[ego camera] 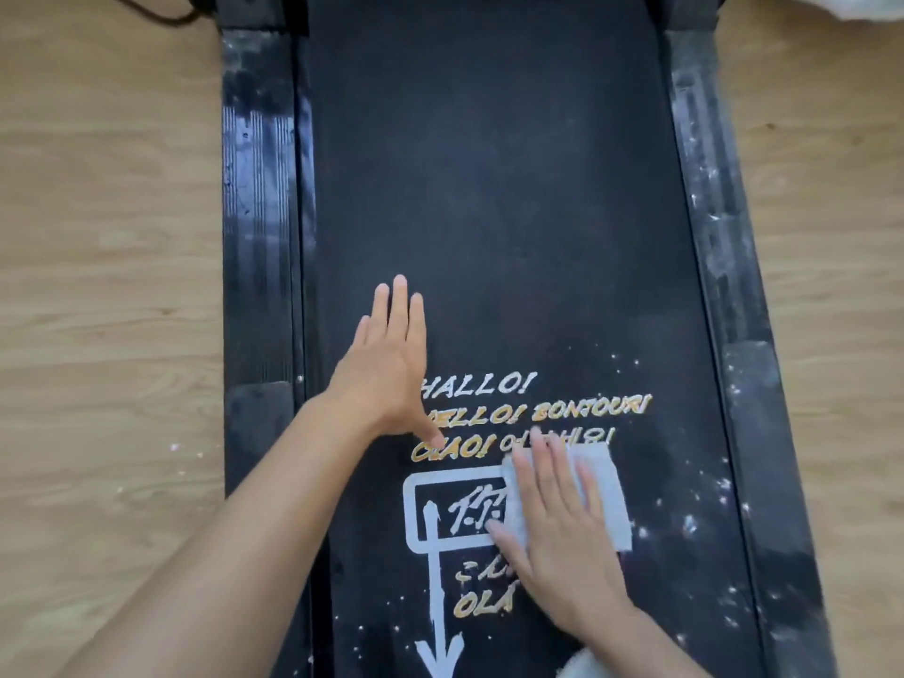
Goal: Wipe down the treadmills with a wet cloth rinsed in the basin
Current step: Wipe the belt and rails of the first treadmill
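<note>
Floor of light wood-grain planks, the boards running crosswise, visible to the left of the left hand and again to the right of the right hand, on both sides of the dark central machine. Small white specks lie scattered on the boards just left of the left forearm. A black cable curves over the floor far ahead of the left hand, at the upper edge. A pale crumpled material, partly cropped, occupies the corner far ahead of the right hand. Lighting is even and diffuse.
</note>
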A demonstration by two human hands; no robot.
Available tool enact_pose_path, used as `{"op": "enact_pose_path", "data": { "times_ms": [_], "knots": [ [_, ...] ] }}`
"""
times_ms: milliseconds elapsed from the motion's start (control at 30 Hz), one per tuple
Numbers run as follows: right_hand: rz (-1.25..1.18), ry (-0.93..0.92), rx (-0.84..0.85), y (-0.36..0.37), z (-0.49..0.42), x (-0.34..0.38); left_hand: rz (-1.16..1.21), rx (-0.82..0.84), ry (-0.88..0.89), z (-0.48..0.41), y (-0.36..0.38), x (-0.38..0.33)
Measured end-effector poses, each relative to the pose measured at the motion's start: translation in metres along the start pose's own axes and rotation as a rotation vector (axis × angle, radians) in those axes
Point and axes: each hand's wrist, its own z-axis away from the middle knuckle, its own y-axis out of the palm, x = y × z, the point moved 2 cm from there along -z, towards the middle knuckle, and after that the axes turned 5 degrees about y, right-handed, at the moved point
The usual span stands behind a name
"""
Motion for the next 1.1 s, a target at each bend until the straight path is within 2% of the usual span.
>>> {"op": "enact_pose_path", "data": {
  "times_ms": [67, 167, 233, 300, 367, 433, 533, 600, 733, 833, 900, 933, 1000, 1033, 1100],
  "knots": [
    [0.007, 0.028, -0.051, -0.028, -0.081, -0.016, -0.001, -0.019, -0.026, 0.000, 0.008, -0.005],
    [-0.038, 0.173, -0.114, -0.081, -0.206, -0.041, 0.041, -0.020, -0.080, -0.002, 0.004, -0.013],
    [-0.077, 0.216, -0.120, -0.104, -0.255, -0.054, 0.094, -0.069, -0.128, -0.001, 0.000, -0.024],
    [-0.104, 0.205, -0.116, -0.109, -0.267, -0.061, 0.215, -0.200, -0.158, 0.001, -0.001, -0.034],
    [-0.088, 0.190, -0.149, -0.097, -0.235, -0.063, 0.338, -0.344, -0.186, 0.002, -0.001, -0.042],
    [-0.104, 0.199, -0.146, -0.073, -0.169, -0.064, 0.370, -0.387, -0.185, -0.001, 0.001, -0.053],
    [-0.146, 0.153, -0.046, -0.038, -0.043, -0.060, 0.309, -0.272, -0.149, -0.013, 0.012, -0.072],
    [-0.223, 0.126, -0.020, -0.031, 0.008, -0.061, 0.246, -0.219, -0.170, -0.020, 0.019, -0.079],
    [-0.313, 0.081, -0.014, -0.048, 0.004, -0.069, 0.253, -0.179, -0.184, -0.025, 0.023, -0.079],
    [-0.387, 0.059, -0.147, -0.057, -0.016, -0.082, 0.242, -0.170, -0.218, -0.027, 0.017, -0.084],
    [-0.454, 0.229, -0.290, -0.057, -0.018, -0.104, 0.248, -0.253, -0.226, -0.024, 0.012, -0.096],
    [-0.519, 0.368, -0.319, -0.058, -0.018, -0.116, 0.275, -0.359, -0.185, -0.021, 0.011, -0.104],
    [-0.629, 0.609, -0.231, -0.059, -0.016, -0.133, 0.321, -0.615, -0.060, -0.012, 0.014, -0.123],
    [-0.629, 0.666, -0.169, -0.058, -0.014, -0.137, 0.333, -0.664, -0.030, -0.006, 0.019, -0.135],
    [-0.567, 0.646, -0.120, -0.057, -0.011, -0.135, 0.359, -0.603, 0.012, 0.004, 0.035, -0.156]
  ]
}}
